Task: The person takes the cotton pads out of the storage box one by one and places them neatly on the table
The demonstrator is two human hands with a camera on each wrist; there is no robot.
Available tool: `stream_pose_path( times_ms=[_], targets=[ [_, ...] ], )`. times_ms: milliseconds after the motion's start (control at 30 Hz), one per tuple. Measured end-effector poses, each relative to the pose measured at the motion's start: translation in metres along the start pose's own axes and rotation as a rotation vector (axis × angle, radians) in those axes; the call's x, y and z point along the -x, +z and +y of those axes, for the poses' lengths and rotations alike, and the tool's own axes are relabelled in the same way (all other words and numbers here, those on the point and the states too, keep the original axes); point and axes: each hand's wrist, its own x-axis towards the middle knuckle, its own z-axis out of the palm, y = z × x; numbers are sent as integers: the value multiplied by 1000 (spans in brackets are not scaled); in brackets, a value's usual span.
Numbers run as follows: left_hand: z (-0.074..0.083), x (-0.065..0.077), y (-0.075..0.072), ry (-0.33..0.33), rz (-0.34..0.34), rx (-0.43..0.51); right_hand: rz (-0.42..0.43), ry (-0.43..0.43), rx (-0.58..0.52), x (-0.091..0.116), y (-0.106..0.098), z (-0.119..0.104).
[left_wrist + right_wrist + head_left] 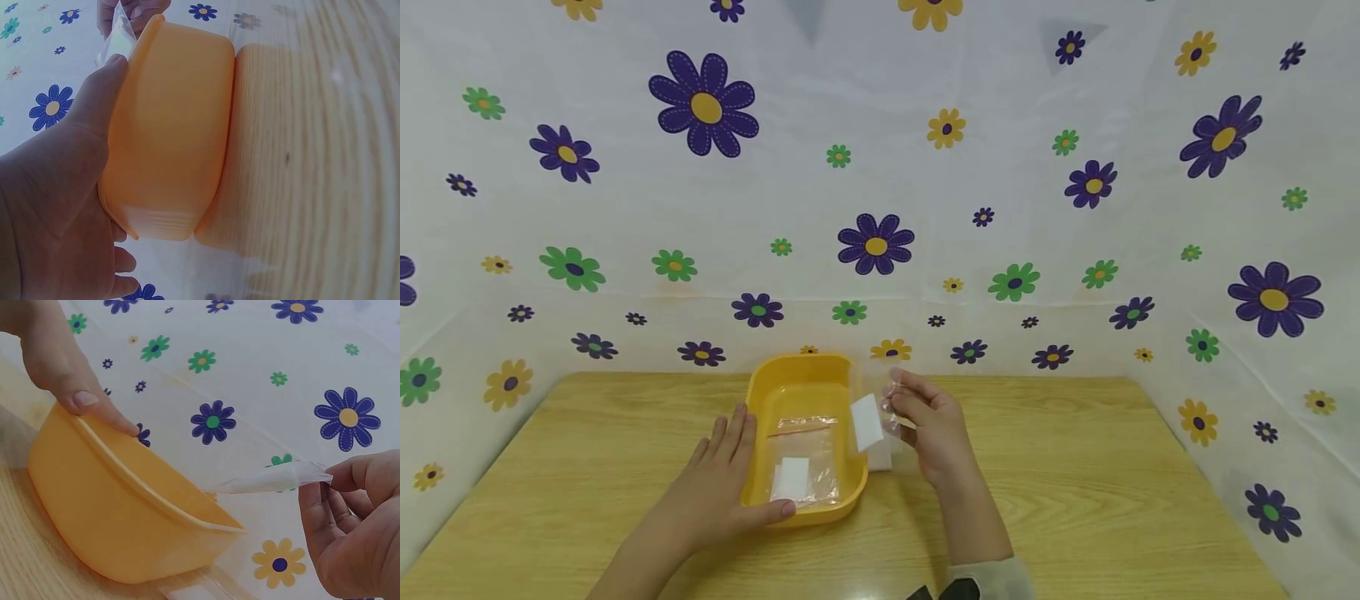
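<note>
A yellow plastic basin (860, 479) stands on the wooden table. In it lies a clear plastic bag (820, 450) with a white rectangle (795, 477) at its near end. My left hand (718, 483) rests on the basin, its straight fingers along the left rim and its thumb over the near rim. At the right rim, my right hand (934, 429) pinches the edge of another clear plastic bag (269, 480) between thumb and fingers. That bag holds a white rectangle (867, 422) and reaches over the rim.
Beside the basin's right wall, a white piece (881, 457) lies on the table (1075, 483). Behind the table hangs a white flower-patterned cloth (820, 192), which also runs along both sides. A dark object (961, 590) shows at the bottom edge of the head view.
</note>
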Motion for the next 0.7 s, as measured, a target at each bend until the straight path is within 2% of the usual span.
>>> stream_pose_path(
  times_ms=[133, 467, 700],
  targets=[
    [-1, 0, 0, 11, 15, 6, 28, -2, -25, -3, -6, -1],
    [1, 0, -2, -3, -6, 6, 95, 3, -45, -8, -20, -2],
    [0, 0, -1, 4, 4, -1, 128, 10, -47, -11, -29, -2]
  ],
)
